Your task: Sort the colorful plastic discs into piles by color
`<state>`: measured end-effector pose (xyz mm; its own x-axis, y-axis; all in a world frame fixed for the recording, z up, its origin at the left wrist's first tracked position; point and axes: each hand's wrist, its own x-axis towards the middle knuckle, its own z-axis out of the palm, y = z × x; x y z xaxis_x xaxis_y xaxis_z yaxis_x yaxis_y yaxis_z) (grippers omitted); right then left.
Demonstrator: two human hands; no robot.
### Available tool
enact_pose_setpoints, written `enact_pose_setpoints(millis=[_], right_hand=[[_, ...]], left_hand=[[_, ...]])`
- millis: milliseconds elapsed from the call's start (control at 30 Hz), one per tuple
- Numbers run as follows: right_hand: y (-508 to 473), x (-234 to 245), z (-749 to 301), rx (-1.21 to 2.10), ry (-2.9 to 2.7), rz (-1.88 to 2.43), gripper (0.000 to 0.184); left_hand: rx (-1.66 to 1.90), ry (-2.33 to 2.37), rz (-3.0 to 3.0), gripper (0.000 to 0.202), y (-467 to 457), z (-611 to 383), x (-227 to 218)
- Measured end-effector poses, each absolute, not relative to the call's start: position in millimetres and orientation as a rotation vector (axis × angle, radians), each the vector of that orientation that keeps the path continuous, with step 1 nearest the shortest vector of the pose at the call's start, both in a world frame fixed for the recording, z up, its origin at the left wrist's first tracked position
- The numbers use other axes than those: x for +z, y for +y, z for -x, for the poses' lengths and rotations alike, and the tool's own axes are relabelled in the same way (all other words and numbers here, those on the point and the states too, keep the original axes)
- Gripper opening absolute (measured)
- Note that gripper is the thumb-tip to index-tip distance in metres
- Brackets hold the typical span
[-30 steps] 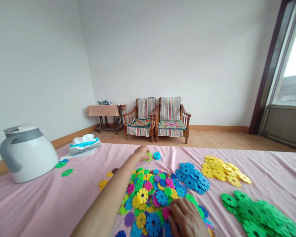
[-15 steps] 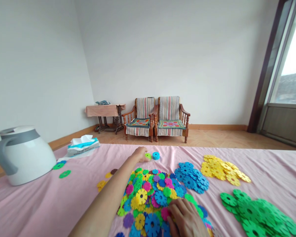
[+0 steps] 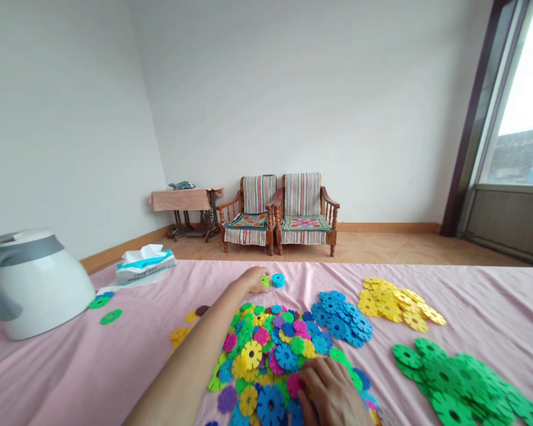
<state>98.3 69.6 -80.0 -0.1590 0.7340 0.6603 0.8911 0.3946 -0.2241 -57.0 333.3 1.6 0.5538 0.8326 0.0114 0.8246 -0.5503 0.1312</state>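
Observation:
My left arm stretches far across the pink cloth. My left hand (image 3: 251, 279) rests at the far side, fingers closed on a small green disc (image 3: 265, 281), right beside a small blue disc (image 3: 278, 280). My right hand (image 3: 335, 393) lies palm down on the near edge of a mixed pile of coloured snowflake discs (image 3: 275, 349), fingertips pressed around a pink disc (image 3: 294, 384). Sorted heaps lie to the right: blue discs (image 3: 343, 319), yellow discs (image 3: 397, 303) and green discs (image 3: 457, 378).
A white jug with a grey handle (image 3: 31, 284) stands at the left, and a tissue pack (image 3: 144, 266) lies behind it. Loose green discs (image 3: 105, 309) and yellow discs (image 3: 180, 333) lie on the pink cloth (image 3: 93, 367). Two striped wooden chairs (image 3: 278, 214) stand at the far wall.
The left hand has lowered the small green disc onto the cloth beside the blue one. The view has shifted slightly right. My right hand stays on the pile.

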Motion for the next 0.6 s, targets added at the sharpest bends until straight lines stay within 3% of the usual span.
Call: enact_pose_setpoints(millis=[600], right_hand=[[72.8,-84.5,-98.4,-0.352,-1.938,1.389,0.011]], left_hand=[[0.165,1.285,-2.591,0.028,334.6,53.2,3.6]])
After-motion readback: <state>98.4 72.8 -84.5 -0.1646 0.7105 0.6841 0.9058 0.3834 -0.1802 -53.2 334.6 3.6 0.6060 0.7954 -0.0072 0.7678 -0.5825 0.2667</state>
